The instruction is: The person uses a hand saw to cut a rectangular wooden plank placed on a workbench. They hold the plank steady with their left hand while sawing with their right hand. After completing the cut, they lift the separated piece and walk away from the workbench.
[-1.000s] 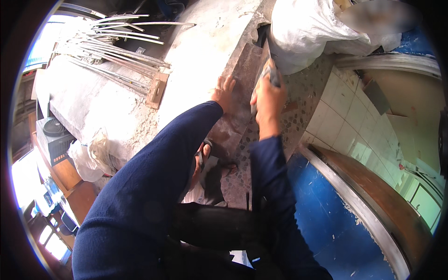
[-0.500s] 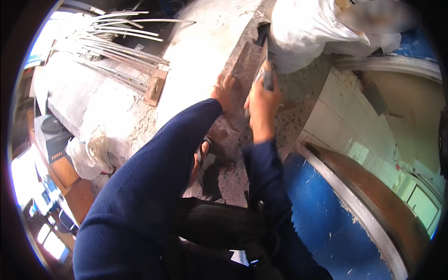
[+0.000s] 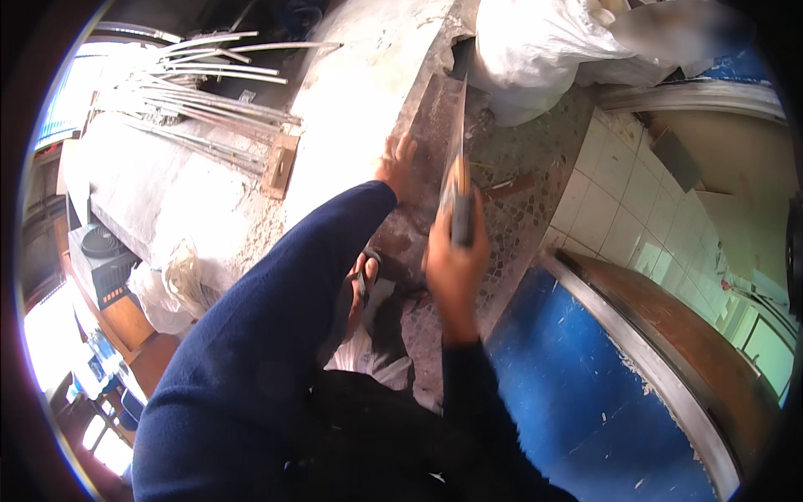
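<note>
My right hand is closed on the grey and orange handle of a handsaw, whose long blade lies along the right side of a dusty brown board. My left hand rests on that board with its fingers spread. The board lies by the edge of a pale, dust-covered slab. Below, part of my sandalled foot shows beside the board.
Thin pale strips with a wooden block lie at upper left. A white sack stands at upper right. Speckled floor, white tiles and a blue panel with a metal edge are on the right. A dark appliance is far left.
My right hand and the saw have moved back toward me, down in the picture, exposing more blade. My left hand stays on the board.
</note>
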`<state>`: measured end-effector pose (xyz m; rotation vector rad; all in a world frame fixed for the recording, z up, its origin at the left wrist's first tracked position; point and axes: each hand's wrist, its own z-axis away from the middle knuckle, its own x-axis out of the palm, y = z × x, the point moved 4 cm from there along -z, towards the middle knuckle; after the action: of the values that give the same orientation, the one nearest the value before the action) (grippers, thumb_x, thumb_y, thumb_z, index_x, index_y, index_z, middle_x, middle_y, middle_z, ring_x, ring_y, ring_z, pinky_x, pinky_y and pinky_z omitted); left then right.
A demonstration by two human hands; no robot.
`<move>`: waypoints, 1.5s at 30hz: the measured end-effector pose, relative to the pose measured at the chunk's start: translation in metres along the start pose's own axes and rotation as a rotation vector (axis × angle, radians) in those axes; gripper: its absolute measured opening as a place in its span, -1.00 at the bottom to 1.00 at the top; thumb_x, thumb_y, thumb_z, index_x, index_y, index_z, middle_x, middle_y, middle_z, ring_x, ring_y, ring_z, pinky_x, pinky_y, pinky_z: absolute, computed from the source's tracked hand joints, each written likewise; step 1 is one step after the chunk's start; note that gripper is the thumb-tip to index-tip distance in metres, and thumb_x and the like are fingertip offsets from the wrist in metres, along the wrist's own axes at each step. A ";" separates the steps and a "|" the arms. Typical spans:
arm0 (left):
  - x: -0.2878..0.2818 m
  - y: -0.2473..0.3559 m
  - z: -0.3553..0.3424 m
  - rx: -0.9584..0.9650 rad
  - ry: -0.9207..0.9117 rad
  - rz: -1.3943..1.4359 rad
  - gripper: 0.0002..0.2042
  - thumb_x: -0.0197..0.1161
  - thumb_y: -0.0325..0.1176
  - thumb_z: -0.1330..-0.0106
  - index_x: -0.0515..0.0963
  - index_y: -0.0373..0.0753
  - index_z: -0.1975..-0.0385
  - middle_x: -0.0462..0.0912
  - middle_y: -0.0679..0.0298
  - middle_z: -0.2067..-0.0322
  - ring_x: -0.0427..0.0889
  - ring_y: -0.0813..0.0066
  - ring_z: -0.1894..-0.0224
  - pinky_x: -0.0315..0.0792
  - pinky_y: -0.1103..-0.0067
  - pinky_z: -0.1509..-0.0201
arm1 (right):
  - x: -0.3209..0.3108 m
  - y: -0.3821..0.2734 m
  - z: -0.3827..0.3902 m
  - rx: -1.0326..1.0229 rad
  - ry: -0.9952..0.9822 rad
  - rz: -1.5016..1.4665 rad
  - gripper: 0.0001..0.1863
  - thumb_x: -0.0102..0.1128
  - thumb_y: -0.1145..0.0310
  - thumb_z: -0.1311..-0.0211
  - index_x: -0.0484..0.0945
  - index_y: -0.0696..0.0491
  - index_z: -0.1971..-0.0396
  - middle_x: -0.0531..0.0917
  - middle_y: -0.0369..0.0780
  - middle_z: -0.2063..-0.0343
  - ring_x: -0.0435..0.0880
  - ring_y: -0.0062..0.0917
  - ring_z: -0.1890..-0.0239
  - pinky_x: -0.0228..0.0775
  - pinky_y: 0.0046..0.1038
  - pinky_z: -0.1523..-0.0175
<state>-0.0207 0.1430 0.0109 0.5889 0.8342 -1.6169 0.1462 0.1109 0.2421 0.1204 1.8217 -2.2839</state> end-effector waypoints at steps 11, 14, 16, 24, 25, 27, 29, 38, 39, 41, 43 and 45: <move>-0.012 0.012 0.011 0.063 -0.041 0.137 0.64 0.83 -0.12 0.47 -0.37 -0.34 -0.58 -0.48 -0.05 -0.61 -0.09 -0.28 -0.60 0.48 0.00 -0.29 | 0.013 0.014 -0.056 0.041 -0.017 0.168 -0.36 0.15 0.39 -0.33 0.32 0.30 -0.38 0.57 0.17 -0.20 0.60 -0.06 -0.25 0.45 -0.24 -0.31; -0.022 0.009 0.001 0.033 -0.015 0.156 0.60 0.82 -0.13 0.42 -0.36 -0.30 -0.59 -0.43 0.00 -0.62 -0.13 -0.27 -0.61 0.48 -0.02 -0.29 | -0.012 0.012 0.025 0.057 0.026 -0.018 -0.33 0.15 0.60 -0.26 0.27 0.30 -0.41 0.56 0.13 -0.23 0.60 -0.10 -0.27 0.46 -0.24 -0.32; -0.020 0.023 0.000 0.051 0.018 0.187 0.48 0.72 -0.16 0.29 -0.31 -0.26 -0.60 -0.39 0.04 -0.63 -0.11 -0.27 -0.61 0.47 -0.04 -0.29 | -0.015 0.006 0.027 0.157 0.018 -0.019 -0.33 0.13 0.62 -0.27 0.27 0.30 -0.41 0.58 0.12 -0.21 0.63 -0.10 -0.24 0.49 -0.23 -0.30; -0.018 0.040 -0.010 0.058 0.050 0.071 0.14 0.45 -0.11 -0.10 -0.20 -0.18 -0.61 -0.31 0.12 -0.63 -0.05 -0.26 -0.59 0.41 -0.13 -0.29 | -0.005 0.019 0.018 -0.238 0.266 0.300 -0.42 0.15 0.42 -0.39 0.36 0.19 -0.39 0.70 -0.11 0.25 0.56 -0.62 0.59 0.41 -0.55 0.56; -0.010 0.020 -0.009 0.018 0.067 0.056 0.37 0.64 -0.12 0.17 -0.26 -0.24 -0.61 -0.36 0.07 -0.63 -0.09 -0.25 -0.60 0.43 -0.08 -0.30 | -0.012 0.014 0.017 -0.057 0.190 0.128 -0.42 0.16 0.42 -0.38 0.37 0.19 -0.38 0.70 -0.10 0.27 0.58 -0.58 0.59 0.43 -0.53 0.54; -0.014 0.008 -0.003 0.004 0.057 0.085 0.60 0.83 -0.13 0.44 -0.34 -0.29 -0.60 -0.42 0.01 -0.62 -0.13 -0.24 -0.61 0.45 -0.01 -0.32 | -0.031 -0.001 0.009 0.259 0.103 -0.131 -0.38 0.21 0.41 -0.34 0.37 0.22 -0.38 0.71 -0.04 0.28 0.67 -0.47 0.55 0.49 -0.47 0.49; -0.017 0.004 0.005 0.000 -0.001 0.130 0.62 0.83 -0.14 0.45 -0.37 -0.28 -0.59 -0.44 0.00 -0.62 -0.12 -0.24 -0.61 0.46 0.01 -0.31 | -0.017 -0.005 -0.012 0.318 0.038 -0.178 -0.39 0.22 0.38 -0.32 0.38 0.23 -0.35 0.69 -0.04 0.38 0.65 -0.47 0.61 0.44 -0.45 0.54; -0.010 -0.011 0.007 -0.033 0.000 0.057 0.62 0.83 -0.12 0.45 -0.35 -0.33 -0.59 -0.46 -0.06 -0.61 -0.09 -0.23 -0.61 0.49 0.08 -0.29 | 0.005 0.022 -0.007 0.114 -0.025 0.048 -0.43 0.16 0.45 -0.30 0.39 0.25 -0.31 0.65 0.08 0.07 0.68 -0.20 0.10 0.51 -0.25 0.00; -0.026 -0.003 -0.002 -0.021 0.021 0.077 0.62 0.83 -0.12 0.46 -0.35 -0.34 -0.59 -0.46 -0.06 -0.61 -0.09 -0.24 -0.61 0.48 0.08 -0.30 | -0.014 0.017 0.010 0.108 0.019 0.036 -0.41 0.18 0.48 -0.30 0.37 0.25 -0.34 0.63 0.11 -0.05 0.68 -0.16 -0.05 0.51 -0.25 -0.13; -0.027 0.002 -0.001 -0.021 0.018 0.077 0.62 0.83 -0.11 0.46 -0.34 -0.34 -0.59 -0.45 -0.06 -0.61 -0.10 -0.24 -0.61 0.48 0.08 -0.32 | -0.025 0.016 0.013 0.146 0.035 0.048 -0.38 0.19 0.49 -0.32 0.35 0.26 -0.37 0.64 0.13 -0.13 0.71 -0.14 -0.14 0.53 -0.25 -0.22; -0.017 0.004 0.006 -0.013 -0.011 0.079 0.62 0.83 -0.11 0.46 -0.34 -0.34 -0.59 -0.45 -0.05 -0.62 -0.10 -0.26 -0.61 0.47 0.08 -0.32 | -0.005 0.010 -0.049 0.261 -0.058 -0.020 -0.39 0.17 0.41 -0.35 0.36 0.21 -0.38 0.70 0.08 -0.04 0.76 -0.18 0.01 0.58 -0.24 -0.09; -0.028 0.009 0.002 0.010 -0.012 0.071 0.52 0.74 -0.05 0.33 -0.31 -0.32 -0.59 -0.41 0.00 -0.62 -0.11 -0.26 -0.61 0.46 0.03 -0.32 | 0.003 0.006 -0.101 0.345 -0.101 -0.075 -0.43 0.14 0.37 -0.36 0.40 0.16 -0.36 0.70 0.00 0.11 0.72 -0.28 0.20 0.54 -0.27 0.08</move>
<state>-0.0064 0.1580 0.0311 0.6089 0.7883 -1.5596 0.1378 0.2078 0.2131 -0.0090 1.3927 -2.5858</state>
